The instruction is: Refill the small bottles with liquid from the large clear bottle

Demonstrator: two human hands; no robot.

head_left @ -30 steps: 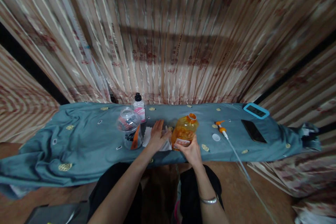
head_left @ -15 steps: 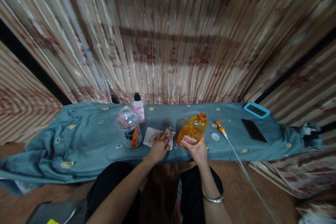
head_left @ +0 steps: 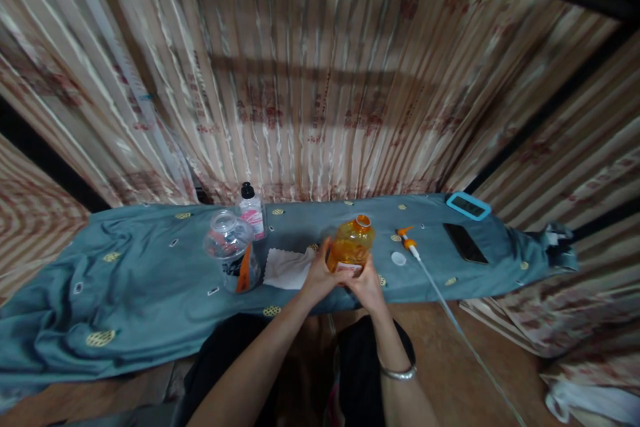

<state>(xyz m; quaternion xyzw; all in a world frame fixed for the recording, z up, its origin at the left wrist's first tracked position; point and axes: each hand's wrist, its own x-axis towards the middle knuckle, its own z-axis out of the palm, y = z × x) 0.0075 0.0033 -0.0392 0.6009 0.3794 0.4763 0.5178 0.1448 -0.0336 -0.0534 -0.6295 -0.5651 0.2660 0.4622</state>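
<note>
An orange oil bottle (head_left: 351, 244) with an open neck stands upright over the front of the blue cloth-covered table (head_left: 150, 280). My left hand (head_left: 320, 275) grips its left side and my right hand (head_left: 367, 283) holds its lower right side. A white cloth (head_left: 287, 268) lies flat on the table just left of my left hand.
A clear plastic jar (head_left: 231, 250) and a small black-capped bottle (head_left: 252, 211) stand to the left. A white cap (head_left: 399, 258) and an orange-tipped pump with a tube (head_left: 411, 245) lie to the right, then a black phone (head_left: 464, 243) and a blue-cased device (head_left: 469, 205). Striped curtains hang behind.
My left hand left the white cloth and moved right onto the oil bottle. The bottle, tilted half a second ago, now stands upright between both hands.
</note>
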